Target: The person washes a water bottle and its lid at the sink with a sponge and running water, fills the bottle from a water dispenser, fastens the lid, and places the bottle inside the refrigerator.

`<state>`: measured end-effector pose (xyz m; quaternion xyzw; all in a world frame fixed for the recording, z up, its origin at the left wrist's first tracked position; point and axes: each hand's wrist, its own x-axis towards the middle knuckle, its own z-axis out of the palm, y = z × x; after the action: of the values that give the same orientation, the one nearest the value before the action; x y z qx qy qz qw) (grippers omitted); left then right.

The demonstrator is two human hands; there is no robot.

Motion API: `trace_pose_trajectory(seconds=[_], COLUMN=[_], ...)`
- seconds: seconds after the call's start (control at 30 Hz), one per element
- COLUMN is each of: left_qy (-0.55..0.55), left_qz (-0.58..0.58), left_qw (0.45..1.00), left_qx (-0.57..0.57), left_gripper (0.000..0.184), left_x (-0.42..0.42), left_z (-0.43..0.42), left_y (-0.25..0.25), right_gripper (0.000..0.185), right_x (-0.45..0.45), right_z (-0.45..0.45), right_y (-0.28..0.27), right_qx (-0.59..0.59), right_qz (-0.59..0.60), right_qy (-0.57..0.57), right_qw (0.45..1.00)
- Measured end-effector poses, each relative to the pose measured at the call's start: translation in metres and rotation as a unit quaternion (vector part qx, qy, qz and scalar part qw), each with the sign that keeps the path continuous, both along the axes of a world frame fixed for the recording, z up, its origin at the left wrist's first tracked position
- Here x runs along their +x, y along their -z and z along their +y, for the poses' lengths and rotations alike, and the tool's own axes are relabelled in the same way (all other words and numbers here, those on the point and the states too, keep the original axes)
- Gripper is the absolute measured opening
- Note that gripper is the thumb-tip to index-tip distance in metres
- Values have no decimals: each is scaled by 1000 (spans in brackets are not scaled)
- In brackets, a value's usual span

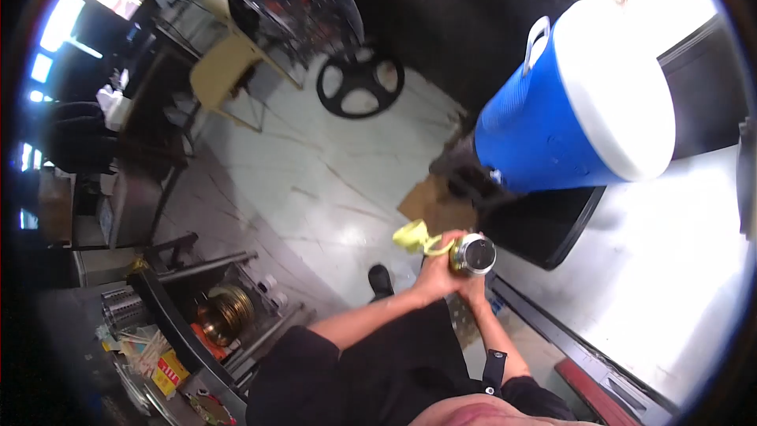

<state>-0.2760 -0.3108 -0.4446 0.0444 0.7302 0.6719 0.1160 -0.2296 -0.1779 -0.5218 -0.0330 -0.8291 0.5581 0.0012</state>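
A water bottle (474, 255) with a silver rim and a dark open mouth faces up toward me. Its yellow-green cap (412, 237) hangs off to the left on a loop strap. My left hand (438, 274) is closed round the bottle's left side, close to the strap. From the near side my right hand (473, 290) also grips the bottle, lower down, its fingers mostly hidden. Ahead and to the right stands a large blue drink cooler (528, 126) with a white lid and a small spigot low on its side, apart from the bottle.
A white counter (631, 268) runs along my right, with a black tray (544, 225) under the cooler. Cardboard (434, 201) lies on the floor. Further off are a pedestal fan (360, 85) and a beige chair (225, 67). A cluttered shelf (169, 315) stands on my left.
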Motion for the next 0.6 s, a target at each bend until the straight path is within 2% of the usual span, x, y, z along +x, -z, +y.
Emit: trace_pose_trajectory(seconds=[0.03, 0.1, 0.17, 0.2, 0.23, 0.3, 0.33, 0.37, 0.4, 0.5, 0.53, 0.6], left_qy=[19, 58, 70, 74, 101, 121, 109, 54, 5, -118, -146, -186], left_qz=[-31, 8, 42, 57, -30, -207, -95, -84, -73, -34, -23, 2], left_qw=[999, 997, 996, 996, 994, 970, 985, 991, 995, 992, 989, 969], left_qx=[-25, -44, -21, -11, -24, -38, -98, -87, -74, -40, 13, 160], left_gripper=[74, 78, 68, 63, 56, 46, 36, 37, 37, 41, 40, 37], left_x=[4, 14, 18, 21, 18, 18, 25, 31, 41, 61, 62, 67], left_z=[-13, -33, -59, -75, -93, -137, -154, -169, -182, -219, -224, -236], left_y=[-32, -65, -104, -120, -133, -160, -134, -134, -134, -142, -147, -166], right_gripper=[67, 74, 72, 76, 79, 57, 57, 57, 70, 86, 95, 92], right_x=[11, 25, 27, 30, 25, 25, 23, 25, 25, 25, 24, 26], right_z=[0, -14, -35, -39, -41, -62, -64, -60, -57, -63, -66, -80], right_y=[-2, -26, -75, -77, -103, -152, -156, -157, -155, -164, -164, -179], right_qx=[-33, -120, -269, -260, -121, -155, -123, -87, -30, 21, 17, -6], right_qz=[-29, -67, -77, -44, -20, -47, -33, -22, 15, 26, 38, 26], right_qy=[-30, -10, 8, 0, -68, 6, -20, -39, -72, -74, -88, -95], right_qw=[999, 990, 960, 965, 990, 987, 992, 995, 997, 997, 995, 995])
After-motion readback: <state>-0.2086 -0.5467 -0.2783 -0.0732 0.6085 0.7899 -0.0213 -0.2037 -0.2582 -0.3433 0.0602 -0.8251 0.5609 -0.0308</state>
